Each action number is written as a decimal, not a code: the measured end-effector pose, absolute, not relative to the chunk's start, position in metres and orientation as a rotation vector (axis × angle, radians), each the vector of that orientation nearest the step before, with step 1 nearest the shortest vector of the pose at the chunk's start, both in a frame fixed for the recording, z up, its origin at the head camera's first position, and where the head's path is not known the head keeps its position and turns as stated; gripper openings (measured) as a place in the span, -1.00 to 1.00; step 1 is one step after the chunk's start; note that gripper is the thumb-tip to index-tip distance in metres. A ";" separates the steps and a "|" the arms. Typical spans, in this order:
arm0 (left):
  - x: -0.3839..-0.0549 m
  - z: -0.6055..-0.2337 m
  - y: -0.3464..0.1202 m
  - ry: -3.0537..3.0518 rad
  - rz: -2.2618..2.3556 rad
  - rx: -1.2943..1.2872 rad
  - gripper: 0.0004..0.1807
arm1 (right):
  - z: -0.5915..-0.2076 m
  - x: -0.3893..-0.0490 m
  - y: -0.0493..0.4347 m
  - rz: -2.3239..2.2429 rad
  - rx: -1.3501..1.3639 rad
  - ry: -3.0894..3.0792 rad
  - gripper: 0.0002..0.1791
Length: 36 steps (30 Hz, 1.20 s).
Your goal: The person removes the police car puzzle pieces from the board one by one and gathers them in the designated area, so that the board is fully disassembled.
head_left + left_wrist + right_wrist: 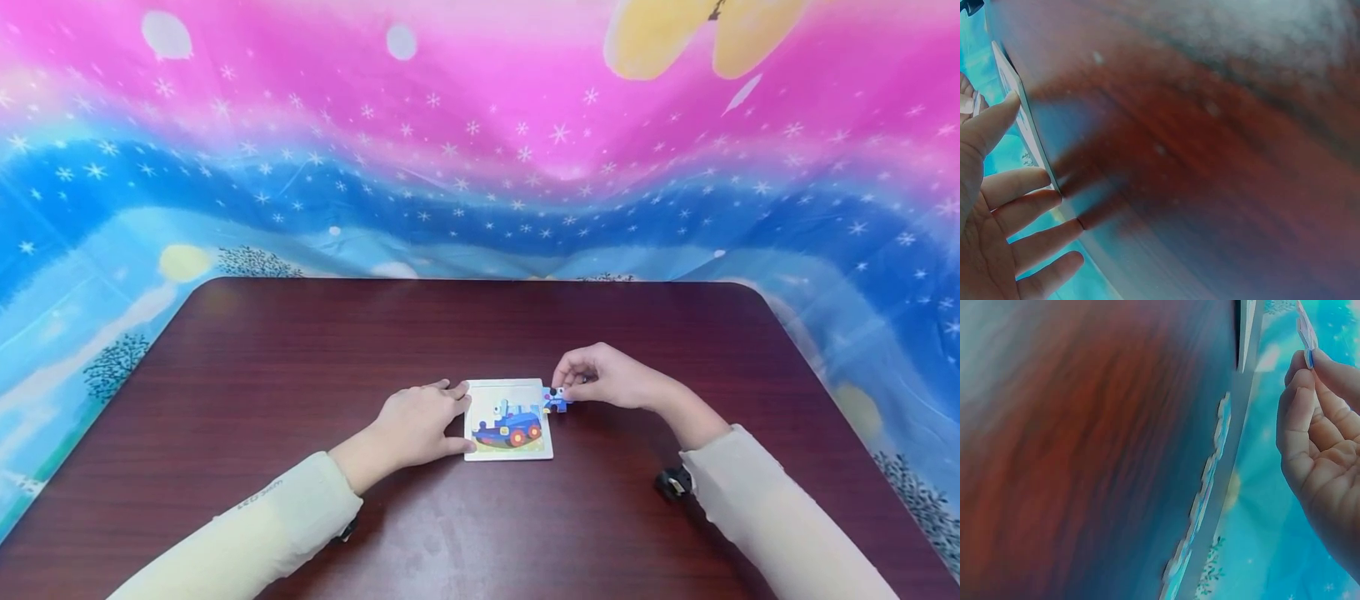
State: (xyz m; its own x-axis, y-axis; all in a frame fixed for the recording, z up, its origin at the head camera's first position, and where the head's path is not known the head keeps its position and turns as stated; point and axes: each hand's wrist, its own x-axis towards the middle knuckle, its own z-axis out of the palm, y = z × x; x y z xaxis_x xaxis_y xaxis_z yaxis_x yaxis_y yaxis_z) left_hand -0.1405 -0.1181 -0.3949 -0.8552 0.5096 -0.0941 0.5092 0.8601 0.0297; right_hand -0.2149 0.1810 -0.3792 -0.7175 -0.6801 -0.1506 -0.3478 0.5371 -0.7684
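Observation:
A square, pale-framed puzzle board point(508, 457) lies flat on the table, with a blue vehicle with red wheels pictured inside its frame. My left hand point(420, 425) rests at its left side, the thumb at the lower left corner and a fingertip near the upper left one. In the left wrist view the fingers of that hand point(1016, 212) are spread and fairly straight along the board's edge point(1038, 140). Just right of the board, my right hand point(611, 379) pinches a small blue puzzle piece point(555, 402) between thumb and fingers. Seen from the right wrist, this piece point(1306, 331) is raised on edge.
In the right wrist view, a row of several puzzle pieces point(1200, 500) lies on the table, seen edge-on. The dark reddish-brown table point(262, 358) has rounded far corners. Behind it hangs a pink and blue patterned cloth point(480, 167).

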 end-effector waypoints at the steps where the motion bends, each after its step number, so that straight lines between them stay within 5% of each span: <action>1: -0.141 -0.395 -0.118 2.936 0.004 0.808 -0.28 | -0.379 -0.214 0.184 -1.030 -0.835 2.346 -0.91; 36: -0.140 -0.397 -0.120 2.949 0.002 0.816 -0.26 | -0.389 -0.207 0.219 -0.953 -0.839 2.349 -0.91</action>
State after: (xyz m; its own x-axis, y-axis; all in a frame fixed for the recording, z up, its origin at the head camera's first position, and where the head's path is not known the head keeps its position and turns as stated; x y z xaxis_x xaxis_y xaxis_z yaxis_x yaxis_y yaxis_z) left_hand -0.1396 -0.1196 -0.3965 -0.8546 0.5133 -0.0787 0.5132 0.8580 0.0228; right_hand -0.2066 0.2189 -0.3893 -0.7044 -0.6845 -0.1876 -0.3605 0.5728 -0.7362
